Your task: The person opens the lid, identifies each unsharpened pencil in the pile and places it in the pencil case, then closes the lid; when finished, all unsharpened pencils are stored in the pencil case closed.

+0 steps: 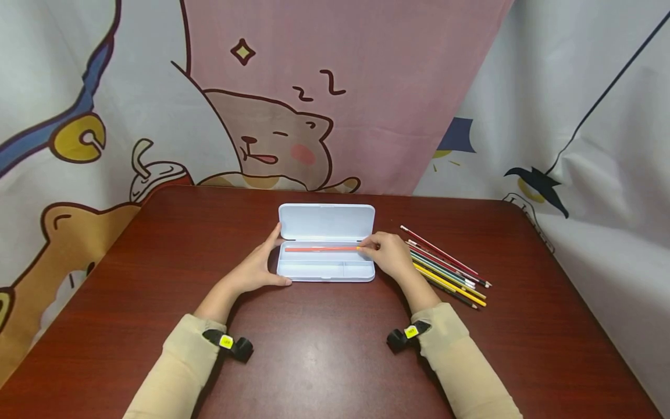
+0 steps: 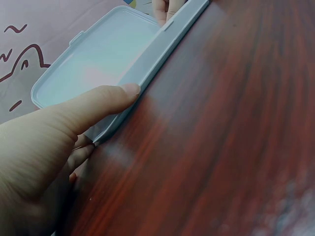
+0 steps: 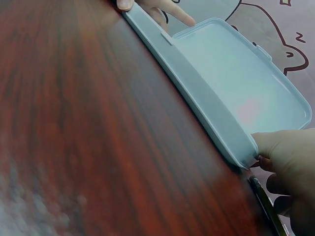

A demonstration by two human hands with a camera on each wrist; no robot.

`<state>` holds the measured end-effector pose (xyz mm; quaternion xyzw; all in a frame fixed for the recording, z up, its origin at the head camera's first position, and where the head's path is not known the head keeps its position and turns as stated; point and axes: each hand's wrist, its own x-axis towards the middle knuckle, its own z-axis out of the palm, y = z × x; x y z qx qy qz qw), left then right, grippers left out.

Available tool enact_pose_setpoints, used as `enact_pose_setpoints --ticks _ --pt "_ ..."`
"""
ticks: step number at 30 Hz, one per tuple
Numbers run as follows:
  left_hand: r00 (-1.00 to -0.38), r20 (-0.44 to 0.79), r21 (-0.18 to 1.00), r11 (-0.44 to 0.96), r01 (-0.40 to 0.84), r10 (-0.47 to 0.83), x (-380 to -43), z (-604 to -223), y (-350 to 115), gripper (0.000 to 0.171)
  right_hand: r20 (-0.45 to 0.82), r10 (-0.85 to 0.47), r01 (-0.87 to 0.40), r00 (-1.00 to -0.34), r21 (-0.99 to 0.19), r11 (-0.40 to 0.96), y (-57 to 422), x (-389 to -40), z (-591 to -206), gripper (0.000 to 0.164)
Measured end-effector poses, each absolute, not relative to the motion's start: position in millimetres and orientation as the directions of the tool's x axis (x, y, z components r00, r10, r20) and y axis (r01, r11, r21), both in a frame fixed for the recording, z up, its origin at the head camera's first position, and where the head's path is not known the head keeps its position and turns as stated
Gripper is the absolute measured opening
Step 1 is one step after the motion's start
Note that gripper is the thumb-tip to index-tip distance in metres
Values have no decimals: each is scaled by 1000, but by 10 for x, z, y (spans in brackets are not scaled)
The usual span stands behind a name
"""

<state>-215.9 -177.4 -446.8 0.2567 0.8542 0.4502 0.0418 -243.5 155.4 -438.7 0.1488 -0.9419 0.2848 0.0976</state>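
Note:
A pale blue pencil case (image 1: 310, 270) lies on the table with its lid (image 1: 327, 222) raised at the back. My left hand (image 1: 253, 267) grips its left end, the thumb on the front wall and the index finger reaching toward the hinge side. In the left wrist view the thumb (image 2: 110, 101) presses that front wall. An orange-red pencil (image 1: 319, 249) lies lengthwise over the case's rear compartment. My right hand (image 1: 389, 253) pinches the pencil's right end between thumb and fingers, at the right end of the case. In the right wrist view the case hides the pencil.
Several coloured pencils (image 1: 445, 273), red, green, yellow and dark, lie in a loose slanting bundle right of the case, partly beneath the right forearm. Low dividers split the case's front part. A printed cloth (image 1: 398, 87) hangs behind the brown table (image 1: 314, 361).

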Motion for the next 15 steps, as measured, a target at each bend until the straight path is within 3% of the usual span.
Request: enact_pose_setpoints --ticks 9,15 --pt "-868 157 788 470 398 471 -2148 -4469 -1790 132 263 -217 -327 -940 -513 794 1537 -2412 -4388 16" --pt "-866 163 783 472 405 474 -2160 -4478 -1787 132 355 -213 -379 -910 -507 775 1558 -2349 -4363 16"
